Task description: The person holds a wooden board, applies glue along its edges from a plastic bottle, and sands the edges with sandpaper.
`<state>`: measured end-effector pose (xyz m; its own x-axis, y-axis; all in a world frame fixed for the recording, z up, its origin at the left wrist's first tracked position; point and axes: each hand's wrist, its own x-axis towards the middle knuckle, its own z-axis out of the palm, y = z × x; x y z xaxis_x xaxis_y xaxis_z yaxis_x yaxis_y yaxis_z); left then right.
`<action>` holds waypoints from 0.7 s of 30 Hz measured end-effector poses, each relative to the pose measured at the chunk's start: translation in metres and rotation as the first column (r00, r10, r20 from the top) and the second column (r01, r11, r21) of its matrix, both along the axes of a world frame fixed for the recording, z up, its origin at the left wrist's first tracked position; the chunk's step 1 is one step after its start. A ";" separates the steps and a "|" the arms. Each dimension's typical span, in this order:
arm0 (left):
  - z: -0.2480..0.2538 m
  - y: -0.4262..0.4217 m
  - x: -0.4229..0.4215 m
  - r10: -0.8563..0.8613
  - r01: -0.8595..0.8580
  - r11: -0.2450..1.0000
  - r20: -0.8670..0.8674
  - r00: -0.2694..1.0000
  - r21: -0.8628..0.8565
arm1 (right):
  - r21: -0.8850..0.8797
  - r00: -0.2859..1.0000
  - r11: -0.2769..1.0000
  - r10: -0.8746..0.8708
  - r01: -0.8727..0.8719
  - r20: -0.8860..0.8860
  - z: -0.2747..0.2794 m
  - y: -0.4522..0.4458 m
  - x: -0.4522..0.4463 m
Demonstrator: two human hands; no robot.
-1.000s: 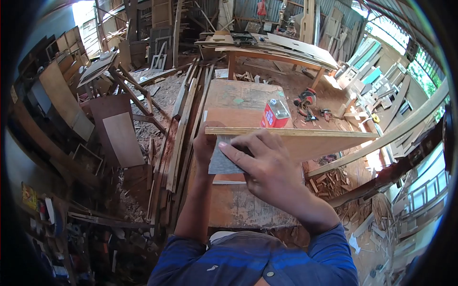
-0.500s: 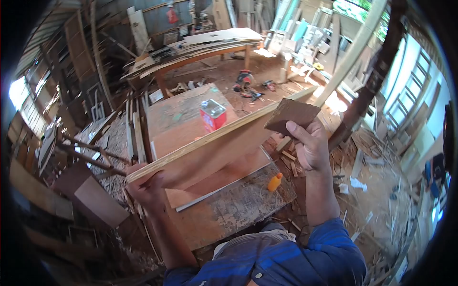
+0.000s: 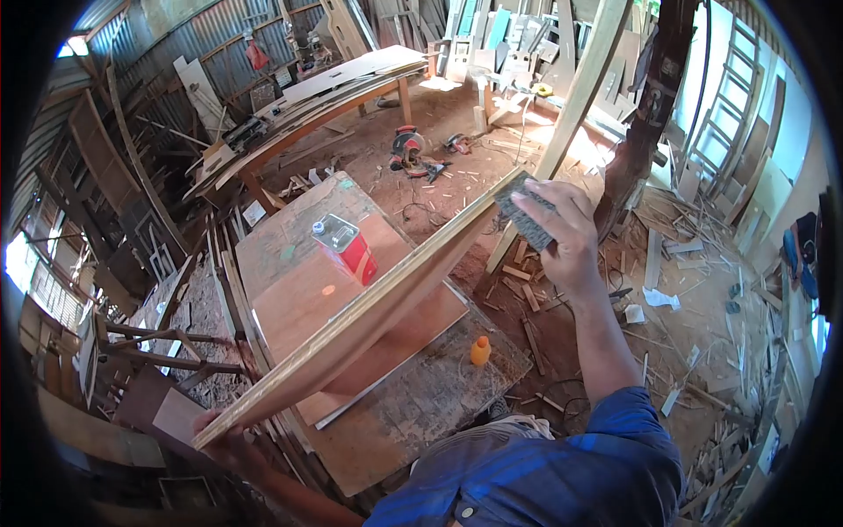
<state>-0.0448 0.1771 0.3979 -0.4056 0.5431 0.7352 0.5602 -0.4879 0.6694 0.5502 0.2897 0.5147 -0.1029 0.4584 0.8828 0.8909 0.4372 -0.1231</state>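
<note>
A long wooden board [image 3: 386, 307] slants across the view, its layered edge turned up. At its near left end, my left hand [image 3: 233, 446] is closed around the board, partly hidden by it. My right hand [image 3: 569, 230] grips a square piece of sandpaper [image 3: 525, 218], its dark grey rough side showing. The sandpaper is at the board's far right end; whether it presses on the edge I cannot tell. Under the board is a worn work table [image 3: 413, 408] with a reddish sheet [image 3: 294, 303] on it. A red metal can [image 3: 347, 249] and an orange bottle [image 3: 479, 350] stand there.
Behind stands a long table [image 3: 351, 85] stacked with boards. A red and black power tool [image 3: 408, 149] lies on the dirt floor. A wooden post [image 3: 587, 88] rises beyond my right hand. Wood scraps [image 3: 694, 263] litter the floor at right.
The board has tilted more steeply, its left end lower. My right hand has turned the sandpaper from its brown side to its grey side and brought it to the board's far end.
</note>
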 end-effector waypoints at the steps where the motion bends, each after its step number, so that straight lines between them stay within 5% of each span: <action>1: 0.000 -0.002 -0.001 0.015 -0.015 1.000 -0.023 1.000 -0.004 | 0.004 1.000 1.000 0.013 -0.013 0.008 -0.002 0.004 -0.002; 10: 0.021 -0.001 0.025 0.085 -0.086 0.996 0.038 0.996 0.007 | -0.239 0.990 0.967 0.114 -0.092 0.081 0.029 -0.021 0.008; 13: 0.021 -0.001 0.027 0.082 -0.083 0.997 0.037 0.996 0.012 | -0.120 0.997 0.990 0.076 -0.071 0.036 0.027 -0.003 0.015; 21: 0.020 -0.004 0.028 0.048 -0.049 0.999 0.102 0.994 0.006 | -0.237 0.993 0.967 0.107 -0.093 0.047 0.026 -0.008 0.033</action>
<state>-0.0170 0.1727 0.4180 -0.5043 0.5150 0.6932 0.5129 -0.4672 0.7202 0.5831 0.2813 0.5410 -0.2073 0.6361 0.7433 0.8529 0.4896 -0.1811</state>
